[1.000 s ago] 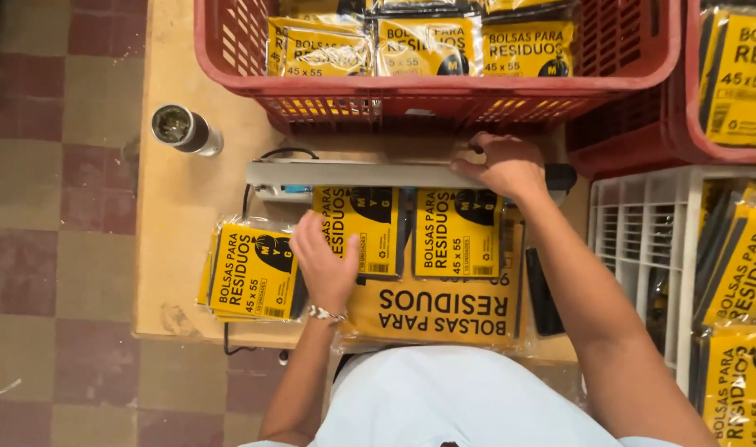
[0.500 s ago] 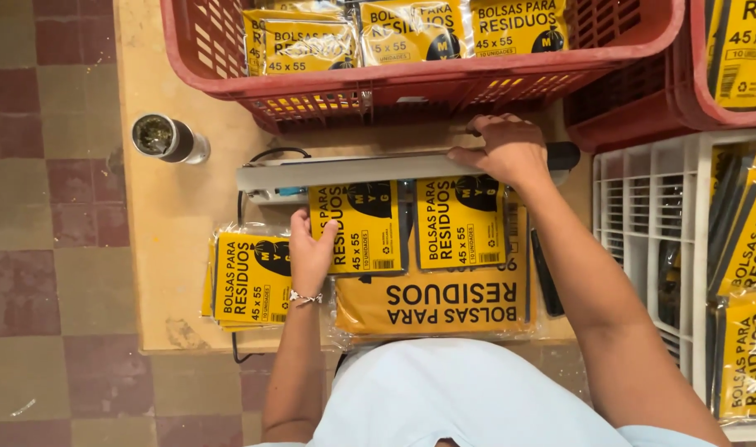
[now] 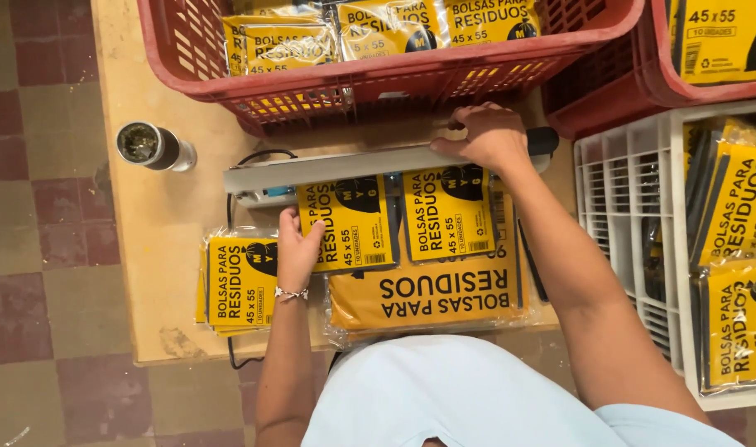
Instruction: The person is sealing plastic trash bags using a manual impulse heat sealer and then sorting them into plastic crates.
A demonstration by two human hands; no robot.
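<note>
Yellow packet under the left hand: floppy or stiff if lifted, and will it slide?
The packet looks flat and thin in glossy clear film, so it probably flexes and feels light. The shiny wrap likely slides easily on the wooden table. The left hand lies flat on it, pinning rather than gripping.

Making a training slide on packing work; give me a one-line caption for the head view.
Right hand presses a grey sealer bar over yellow packets; left hand steadies one.
</note>
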